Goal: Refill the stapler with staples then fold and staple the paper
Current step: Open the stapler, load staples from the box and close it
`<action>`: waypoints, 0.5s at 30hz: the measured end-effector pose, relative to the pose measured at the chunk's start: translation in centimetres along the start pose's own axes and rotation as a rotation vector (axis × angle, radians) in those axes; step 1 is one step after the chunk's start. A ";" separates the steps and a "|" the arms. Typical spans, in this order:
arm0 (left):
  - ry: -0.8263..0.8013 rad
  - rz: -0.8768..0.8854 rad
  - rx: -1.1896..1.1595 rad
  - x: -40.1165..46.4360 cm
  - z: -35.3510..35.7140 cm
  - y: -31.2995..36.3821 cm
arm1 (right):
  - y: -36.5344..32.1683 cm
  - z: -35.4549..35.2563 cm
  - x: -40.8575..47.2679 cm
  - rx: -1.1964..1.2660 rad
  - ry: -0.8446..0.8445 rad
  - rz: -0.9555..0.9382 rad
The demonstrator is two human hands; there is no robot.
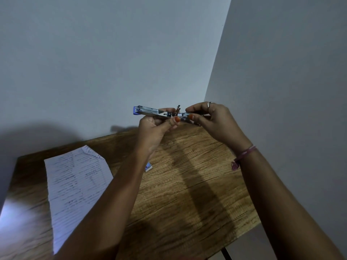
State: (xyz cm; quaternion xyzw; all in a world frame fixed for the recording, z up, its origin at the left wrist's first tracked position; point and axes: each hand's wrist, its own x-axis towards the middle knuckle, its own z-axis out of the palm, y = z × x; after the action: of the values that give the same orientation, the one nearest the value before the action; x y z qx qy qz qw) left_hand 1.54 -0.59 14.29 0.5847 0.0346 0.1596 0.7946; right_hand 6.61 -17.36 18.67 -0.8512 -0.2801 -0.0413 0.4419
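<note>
A metal stapler (150, 111) with a blue end is held up in the air above the far edge of the wooden table (187, 175), swung open and lying roughly level. My left hand (155, 128) grips its middle from below, thumb pressed near the hinge. My right hand (210, 121) pinches the right-hand part of the stapler between thumb and fingers. A lined sheet of paper (75, 182) with handwriting lies flat on the left of the table, one top corner folded. A small blue-and-white staple box (148, 167) lies on the table, partly hidden by my left forearm.
The table stands in a corner between two plain grey walls. Its right edge runs diagonally at the lower right, with a dark table leg (226, 253) below. My forearms cast shadows across the wood.
</note>
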 end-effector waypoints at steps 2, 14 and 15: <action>-0.015 -0.001 0.011 0.1 -0.2 0.0 | 0.0 -0.1 0.0 -0.025 -0.017 -0.008; -0.022 -0.042 0.005 0.3 -0.7 -0.1 | 2.1 -0.9 -0.7 0.187 -0.106 -0.037; -0.025 -0.045 0.007 0.4 -0.8 -0.1 | 2.4 -1.2 -0.7 0.224 -0.107 -0.036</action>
State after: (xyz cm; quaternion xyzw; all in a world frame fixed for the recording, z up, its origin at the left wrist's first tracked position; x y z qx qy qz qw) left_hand 1.74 0.27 14.01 0.5886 0.0385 0.1343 0.7963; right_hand 7.42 -19.70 17.43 -0.7925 -0.3212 0.0278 0.5177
